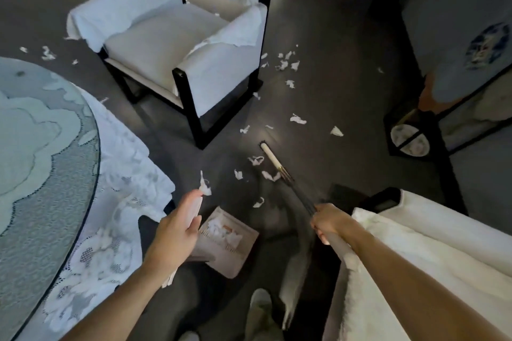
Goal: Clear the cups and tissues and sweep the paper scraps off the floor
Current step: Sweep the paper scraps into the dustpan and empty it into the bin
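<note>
Many white paper scraps (297, 119) are awaited by the beige plastic dustpan (230, 241) gripped under the left hand (177, 232), a pale-handled broom (339, 248) clasped in the right hand (328, 223).

1. You have one view only: a wide-angle camera worn on your head.
2. It faces forward and steeply down onto the dark floor (332, 86).
3. Nearest the lens, at the bottom of the frame, are your forearms. Your left hand (177, 230) grips the dustpan (230, 238) handle and your right hand (329, 223) grips the broom (273, 159). Your shoe (260, 310) lies close to the lower edge.
4. Farther off, an armchair (166, 44) sits top centre, and a round table (33, 124) is cut by the left edge.
5. The wide lens bends the table rim near the frame's edge.
</note>
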A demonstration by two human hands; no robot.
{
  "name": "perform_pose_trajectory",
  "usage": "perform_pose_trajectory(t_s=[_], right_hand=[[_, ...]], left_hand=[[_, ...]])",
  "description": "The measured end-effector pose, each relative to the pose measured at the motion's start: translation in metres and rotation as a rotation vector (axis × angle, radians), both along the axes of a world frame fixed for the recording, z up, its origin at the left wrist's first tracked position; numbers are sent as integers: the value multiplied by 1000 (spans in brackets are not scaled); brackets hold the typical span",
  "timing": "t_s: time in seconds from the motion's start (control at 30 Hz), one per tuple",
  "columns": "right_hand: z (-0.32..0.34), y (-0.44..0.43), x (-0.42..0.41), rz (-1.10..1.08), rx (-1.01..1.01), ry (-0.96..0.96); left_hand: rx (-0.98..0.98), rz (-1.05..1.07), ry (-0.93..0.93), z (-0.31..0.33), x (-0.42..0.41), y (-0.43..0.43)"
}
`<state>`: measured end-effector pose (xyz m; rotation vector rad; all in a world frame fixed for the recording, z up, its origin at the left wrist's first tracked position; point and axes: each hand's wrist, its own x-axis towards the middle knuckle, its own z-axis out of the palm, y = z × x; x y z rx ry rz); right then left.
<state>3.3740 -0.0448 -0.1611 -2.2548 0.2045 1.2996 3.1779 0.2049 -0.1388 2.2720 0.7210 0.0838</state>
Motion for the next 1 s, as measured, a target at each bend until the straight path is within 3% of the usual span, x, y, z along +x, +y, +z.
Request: perform_pose_trajectory(t_s=[0.1,0.23,0.5,0.57,0.67,0.8,1.0], right_hand=[[-11,6,45,122,-30,-60],[-21,23,76,392,-152,0],[-18,28,59,691,-273,-2],[-7,15,44,570,-180,100],[14,-1,29,179,76,339],[51,-7,36,-102,35,645],[73,5,36,-11,76,537]], left_hand=[[-27,75,-10,-8,23,-7],[-56,146,-22,-15,44,-19],[-122,210,-90,-10,87,-30],[-122,229,-83,-10,93,-30],[-88,226,-63,-10,95,-29],[-87,210,-59,-8,82,-28],[-82,251,-97,-1,33,-27]])
